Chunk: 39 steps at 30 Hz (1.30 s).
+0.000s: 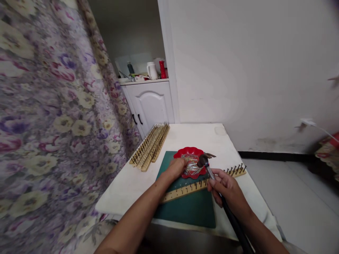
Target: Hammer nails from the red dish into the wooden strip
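Above white desk (197, 135): my right grip (227, 187) holds black-handled claw hammer (226, 205); left grip (178, 167), closure unclear, at scalloped red dish (189, 150).

No legible text, labels, brands, numbers or signs anywhere in view.

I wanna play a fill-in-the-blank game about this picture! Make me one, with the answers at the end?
1. The right hand holds a ____.
2. The dish by the left hand is coloured ____.
3. The curtain is patterned with ____.
4. The handles on the white cabinet are coloured ____.

Missing words: hammer; red; flowers; black.
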Tool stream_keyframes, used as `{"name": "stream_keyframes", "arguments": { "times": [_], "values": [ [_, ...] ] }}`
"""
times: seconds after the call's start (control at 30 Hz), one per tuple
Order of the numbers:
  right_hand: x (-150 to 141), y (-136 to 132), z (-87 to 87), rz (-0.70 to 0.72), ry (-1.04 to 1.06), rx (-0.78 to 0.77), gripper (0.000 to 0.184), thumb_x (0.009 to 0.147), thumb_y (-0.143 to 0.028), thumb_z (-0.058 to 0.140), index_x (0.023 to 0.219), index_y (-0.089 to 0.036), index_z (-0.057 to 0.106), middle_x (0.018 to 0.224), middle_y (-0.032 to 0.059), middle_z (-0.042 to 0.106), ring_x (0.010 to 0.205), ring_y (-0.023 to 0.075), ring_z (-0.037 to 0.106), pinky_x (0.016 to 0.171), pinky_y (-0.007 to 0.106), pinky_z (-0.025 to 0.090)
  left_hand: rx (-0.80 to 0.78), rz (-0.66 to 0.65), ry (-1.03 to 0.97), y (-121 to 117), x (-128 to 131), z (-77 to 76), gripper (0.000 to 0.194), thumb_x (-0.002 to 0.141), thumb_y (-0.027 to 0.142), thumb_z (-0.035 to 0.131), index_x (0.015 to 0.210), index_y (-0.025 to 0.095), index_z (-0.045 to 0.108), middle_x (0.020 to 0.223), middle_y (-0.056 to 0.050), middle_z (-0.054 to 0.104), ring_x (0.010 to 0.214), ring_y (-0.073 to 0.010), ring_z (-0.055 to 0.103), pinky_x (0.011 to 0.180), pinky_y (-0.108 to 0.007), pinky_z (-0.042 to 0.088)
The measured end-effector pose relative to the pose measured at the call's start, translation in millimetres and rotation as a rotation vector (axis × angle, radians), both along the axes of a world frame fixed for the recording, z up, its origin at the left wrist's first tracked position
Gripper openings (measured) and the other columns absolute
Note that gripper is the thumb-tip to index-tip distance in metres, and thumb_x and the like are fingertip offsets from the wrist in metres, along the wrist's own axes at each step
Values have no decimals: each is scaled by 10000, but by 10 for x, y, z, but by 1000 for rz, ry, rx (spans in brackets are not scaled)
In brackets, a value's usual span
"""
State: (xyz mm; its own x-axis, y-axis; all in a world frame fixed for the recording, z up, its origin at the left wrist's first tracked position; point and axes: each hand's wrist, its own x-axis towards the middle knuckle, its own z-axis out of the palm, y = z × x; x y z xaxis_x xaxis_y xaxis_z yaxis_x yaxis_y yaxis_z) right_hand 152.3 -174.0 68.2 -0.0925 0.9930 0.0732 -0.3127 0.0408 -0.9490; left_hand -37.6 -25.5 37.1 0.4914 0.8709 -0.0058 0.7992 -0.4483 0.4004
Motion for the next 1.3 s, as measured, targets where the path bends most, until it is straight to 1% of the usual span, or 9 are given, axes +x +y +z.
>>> {"name": "stream_keyframes", "arguments": {
  "times": [0.23,0.43,0.53,0.6,0.73,0.83,0.93,1.1,1.3],
  "values": [
    [-4,33,-43,-8,-6,8,357,758,-405,653,999,-168,538,608,-38,602,294,37,393,292,164,285,142,-17,-191,-53,-68,24,141,710,110,484,701,169,612,742,-26,622,715,-151,540,678,-237,382],
    [-12,33,-70,-7,-13,47,319,776,-375,640,991,-163,539,606,-38,604,306,31,402,311,154,291,201,124,-353,-220,-277,67,113,735,155,468,757,162,579,721,5,592,683,-125,530,639,-216,387],
    [-22,21,-61,-12,-19,50,324,766,-373,645,987,-161,538,593,-40,599,306,38,400,311,162,290,115,263,-582,-406,-475,35,87,731,222,508,783,169,553,662,36,560,616,-112,534,598,-209,402],
    [-33,13,-58,-11,-18,48,328,761,-375,647,982,-160,536,590,-42,596,303,40,390,307,164,285,33,331,-766,-580,-607,-7,126,723,269,547,806,175,537,678,45,555,587,-103,551,592,-210,422],
    [-62,-3,-78,0,-42,46,323,760,-390,644,961,-164,532,586,-45,592,299,43,382,302,168,286,-85,387,-922,-972,-736,-127,180,711,332,588,775,178,519,664,51,548,559,-101,570,580,-213,437],
    [-84,-16,-100,7,-67,53,318,757,-406,641,938,-168,531,584,-45,590,293,45,378,302,173,276,-166,415,-932,-1187,-689,-235,223,729,390,585,746,180,513,640,40,573,592,-127,593,586,-224,445],
    [-101,-31,-109,12,-87,56,307,761,-397,634,937,-165,535,580,-48,588,292,44,378,307,172,268,-136,388,-860,-1282,-590,-326,246,784,416,546,756,172,557,656,17,609,647,-139,588,631,-234,447],
    [-119,-53,-121,43,-100,37,311,762,-392,628,960,-173,531,584,-49,594,292,51,387,309,175,261,66,385,-705,-1297,-482,-360,259,803,393,541,738,167,648,717,-10,604,717,-152,558,662,-240,419],
    [-140,-80,-160,89,-130,25,322,786,-380,608,1012,-168,521,611,-43,596,308,48,397,325,175,261,80,352,-698,-1296,-464,-356,246,817,359,531,729,175,667,757,-24,599,740,-158,565,687,-256,430]
  ]
}}
